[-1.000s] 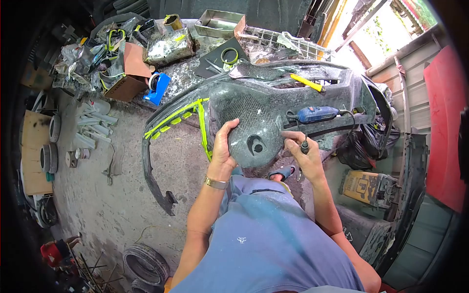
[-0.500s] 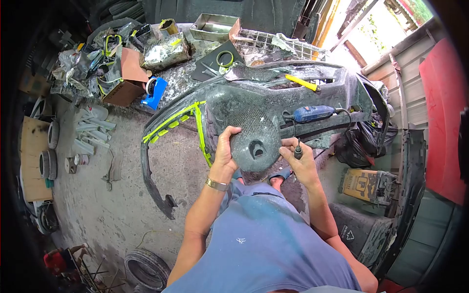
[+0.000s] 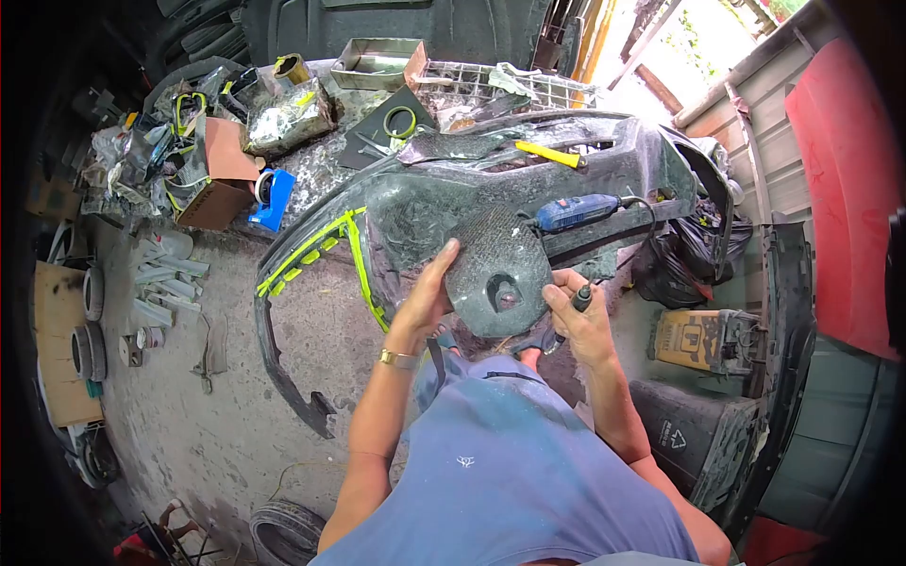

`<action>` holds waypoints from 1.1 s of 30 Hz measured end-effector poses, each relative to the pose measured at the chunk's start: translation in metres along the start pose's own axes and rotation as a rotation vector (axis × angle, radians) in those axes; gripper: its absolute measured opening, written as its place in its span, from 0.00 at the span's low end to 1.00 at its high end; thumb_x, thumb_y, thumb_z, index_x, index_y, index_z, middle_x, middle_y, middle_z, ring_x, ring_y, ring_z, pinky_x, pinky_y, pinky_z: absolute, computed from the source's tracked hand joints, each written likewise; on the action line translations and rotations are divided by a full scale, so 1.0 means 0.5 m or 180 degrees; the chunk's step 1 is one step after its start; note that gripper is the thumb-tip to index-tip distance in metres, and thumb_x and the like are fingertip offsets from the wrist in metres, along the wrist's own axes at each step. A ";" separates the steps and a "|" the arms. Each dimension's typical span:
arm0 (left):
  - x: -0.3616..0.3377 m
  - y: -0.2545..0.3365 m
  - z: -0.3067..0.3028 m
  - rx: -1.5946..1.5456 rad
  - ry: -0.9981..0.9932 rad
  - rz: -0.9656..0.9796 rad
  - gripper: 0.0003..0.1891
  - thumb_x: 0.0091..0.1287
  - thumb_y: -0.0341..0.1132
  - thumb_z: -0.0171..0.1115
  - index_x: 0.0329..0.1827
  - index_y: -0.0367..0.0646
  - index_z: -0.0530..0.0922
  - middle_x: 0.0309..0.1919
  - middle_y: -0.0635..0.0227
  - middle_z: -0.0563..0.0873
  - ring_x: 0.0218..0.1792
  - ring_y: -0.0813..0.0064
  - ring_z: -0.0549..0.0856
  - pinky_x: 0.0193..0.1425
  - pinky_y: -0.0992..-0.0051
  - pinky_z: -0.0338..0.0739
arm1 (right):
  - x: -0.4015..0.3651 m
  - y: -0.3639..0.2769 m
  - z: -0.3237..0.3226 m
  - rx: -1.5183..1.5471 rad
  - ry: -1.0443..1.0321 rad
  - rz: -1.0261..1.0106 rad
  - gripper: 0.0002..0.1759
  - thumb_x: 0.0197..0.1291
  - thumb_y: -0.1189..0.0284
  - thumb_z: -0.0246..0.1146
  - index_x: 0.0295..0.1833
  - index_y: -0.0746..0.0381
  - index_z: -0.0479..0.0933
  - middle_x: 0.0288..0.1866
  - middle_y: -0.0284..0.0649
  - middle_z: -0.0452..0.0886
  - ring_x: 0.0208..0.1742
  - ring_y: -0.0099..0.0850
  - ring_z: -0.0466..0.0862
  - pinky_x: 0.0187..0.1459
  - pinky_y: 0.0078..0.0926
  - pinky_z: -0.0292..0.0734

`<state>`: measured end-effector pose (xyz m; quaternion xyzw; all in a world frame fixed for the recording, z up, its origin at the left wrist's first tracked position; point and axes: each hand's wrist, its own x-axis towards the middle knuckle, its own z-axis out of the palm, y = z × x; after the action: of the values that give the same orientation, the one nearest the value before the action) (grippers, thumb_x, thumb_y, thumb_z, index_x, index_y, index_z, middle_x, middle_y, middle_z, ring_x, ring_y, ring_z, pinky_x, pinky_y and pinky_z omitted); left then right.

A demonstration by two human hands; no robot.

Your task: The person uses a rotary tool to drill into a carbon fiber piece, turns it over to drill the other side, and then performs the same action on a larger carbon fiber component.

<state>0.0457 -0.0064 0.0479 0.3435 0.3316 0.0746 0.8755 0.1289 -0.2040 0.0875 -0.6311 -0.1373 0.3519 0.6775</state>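
Observation:
A dark grey, round-ended panel [image 3: 472, 269] with a woven-looking surface and an oval hole is upright before me. My left hand [image 3: 422, 300] grips its left edge, thumb along the front and fingers hidden behind. At its lower right edge, my right hand [image 3: 578, 319] pinches the rim and also holds a black pen-shaped rotary tool handpiece [image 3: 582, 298]. Behind the panel lies a large dark car bumper [image 3: 401, 212] with yellow-green tape [image 3: 354, 255] along its left part. On the bumper rest a blue rotary tool [image 3: 578, 213] with a black cable and a yellow-handled tool [image 3: 551, 154].
A cluttered bench [image 3: 326, 189] at the back bears a cardboard box [image 3: 222, 179], blue tape dispenser [image 3: 272, 200], green tape roll [image 3: 399, 122] and metal tray [image 3: 377, 66]. Right are black bags [image 3: 675, 269] and a yellow-brown container [image 3: 700, 342]. Tyres [image 3: 288, 533] lie lower left.
The panel has turned and shifted slightly in my hands, and my left thumb lies straighter along its edge. The whole view has moved a little, so the bench and bumper appear further left.

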 end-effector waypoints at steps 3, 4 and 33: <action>0.025 0.020 -0.096 0.2763 0.0379 0.1029 0.20 0.63 0.49 0.70 0.26 0.42 0.73 0.27 0.73 0.78 0.29 0.79 0.74 0.35 0.73 0.71 | 0.000 -0.017 -0.021 0.0062 0.0035 0.0032 0.10 0.68 0.70 0.62 0.47 0.67 0.77 0.26 0.21 0.73 0.23 0.07 0.63 0.23 0.11 0.54; 0.001 0.043 -0.067 0.2745 0.0377 0.1016 0.20 0.63 0.49 0.70 0.26 0.42 0.73 0.27 0.73 0.78 0.29 0.79 0.74 0.35 0.73 0.71 | 0.005 -0.018 -0.028 -0.0081 0.0012 0.0000 0.10 0.68 0.71 0.62 0.47 0.67 0.77 0.26 0.21 0.74 0.23 0.07 0.63 0.23 0.11 0.54; -0.041 -0.100 -0.078 0.3375 -0.0077 0.4062 0.27 0.60 0.43 0.72 0.60 0.47 0.74 0.43 0.67 0.77 0.41 0.68 0.79 0.46 0.68 0.74 | 0.019 -0.003 -0.010 -0.1126 -0.0083 -0.1095 0.10 0.65 0.79 0.63 0.50 0.69 0.78 0.36 0.33 0.80 0.32 0.16 0.74 0.34 0.15 0.69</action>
<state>0.0005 -0.0300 0.0050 0.8335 0.0548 0.3871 0.3904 0.1392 -0.2014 0.0859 -0.7026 -0.3109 0.2101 0.6046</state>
